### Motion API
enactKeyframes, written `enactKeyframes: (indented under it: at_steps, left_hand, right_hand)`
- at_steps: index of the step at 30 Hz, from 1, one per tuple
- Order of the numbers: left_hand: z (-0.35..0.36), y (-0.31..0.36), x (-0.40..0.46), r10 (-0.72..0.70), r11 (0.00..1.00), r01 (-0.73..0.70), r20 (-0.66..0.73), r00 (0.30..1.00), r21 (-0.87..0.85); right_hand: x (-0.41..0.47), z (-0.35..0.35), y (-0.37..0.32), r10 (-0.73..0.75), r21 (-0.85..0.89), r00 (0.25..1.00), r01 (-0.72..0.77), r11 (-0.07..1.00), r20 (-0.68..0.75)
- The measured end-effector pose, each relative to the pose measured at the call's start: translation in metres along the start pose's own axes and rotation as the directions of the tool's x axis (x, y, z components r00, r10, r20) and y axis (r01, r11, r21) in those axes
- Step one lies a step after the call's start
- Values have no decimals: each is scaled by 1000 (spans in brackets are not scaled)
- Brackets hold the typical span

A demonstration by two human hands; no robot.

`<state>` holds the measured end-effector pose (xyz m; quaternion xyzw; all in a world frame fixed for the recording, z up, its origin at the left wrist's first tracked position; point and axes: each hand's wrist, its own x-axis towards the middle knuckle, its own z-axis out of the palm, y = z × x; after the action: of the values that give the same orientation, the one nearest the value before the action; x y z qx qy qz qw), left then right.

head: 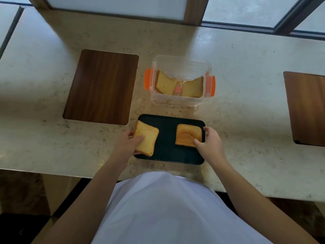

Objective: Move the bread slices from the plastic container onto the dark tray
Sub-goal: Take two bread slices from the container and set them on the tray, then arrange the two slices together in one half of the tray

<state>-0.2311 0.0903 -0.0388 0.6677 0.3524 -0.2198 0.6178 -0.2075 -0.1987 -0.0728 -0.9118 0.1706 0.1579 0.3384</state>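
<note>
A dark tray (167,138) lies on the counter in front of me. My left hand (127,143) grips a bread slice (146,136) over the tray's left end. At the tray's right end my right hand (210,141) pinches a second, crust-side slice (187,134) that rests on the tray. Behind the tray stands a clear plastic container (181,62) with orange clips. Two more slices lean inside it, one on the left (164,82) and one on the right (193,87).
A dark wooden board (102,86) lies to the left of the container. Another wooden board (307,108) sits at the right edge of the counter. The counter's front edge runs just below the tray. A window frame lines the far side.
</note>
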Motion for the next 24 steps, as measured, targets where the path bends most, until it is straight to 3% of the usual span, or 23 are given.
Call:
enactKeyframes:
  at_steps: [3, 7, 13, 24]
  left_hand:
    - [0, -5, -2, 8, 1000, -8, 0, 1000, 11]
    - [2, -9, -5, 5, 1000, -5, 11, 1000, 9]
    - [8, -10, -6, -33, 998, 33, 1, 999, 61]
    - [14, -5, -4, -18, 996, 17, 8, 1000, 83]
  right_hand:
    - [-2, 3, -2, -204, -269, 978, 207, 941, 37]
    - [3, 9, -3, -277, -486, 933, 356, 798, 230]
    - [17, 11, -1, -366, -542, 880, 474, 694, 302]
    - [38, 0, -3, -392, -596, 859, 511, 619, 330]
